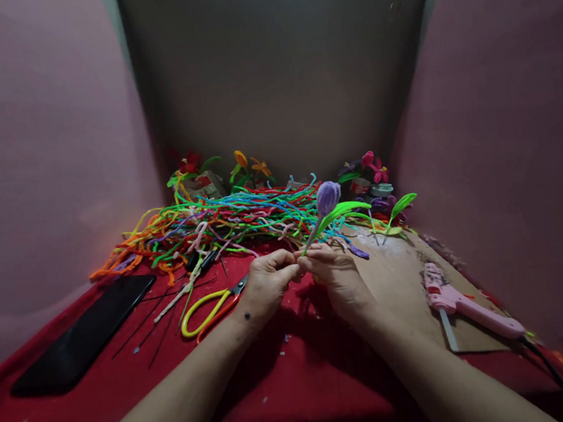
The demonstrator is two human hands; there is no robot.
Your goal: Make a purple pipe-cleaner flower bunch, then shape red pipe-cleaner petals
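Note:
A purple pipe-cleaner tulip with a long green leaf stands tilted above my hands. My right hand is closed around the lower part of its stem, thumb and fingers pinched together. My left hand meets it from the left, thumb and forefinger pinched at the stem's lower end; the fingers partly hide what lies between them. Beside my left wrist, scissors with yellow and orange handles lie on the red cloth.
Many coloured pipe cleaners are heaped at the back. A black phone lies left, near thin dark wires. On the right, a pink glue gun rests on a brown board, with a green leaf piece behind. Finished flowers stand along the rear.

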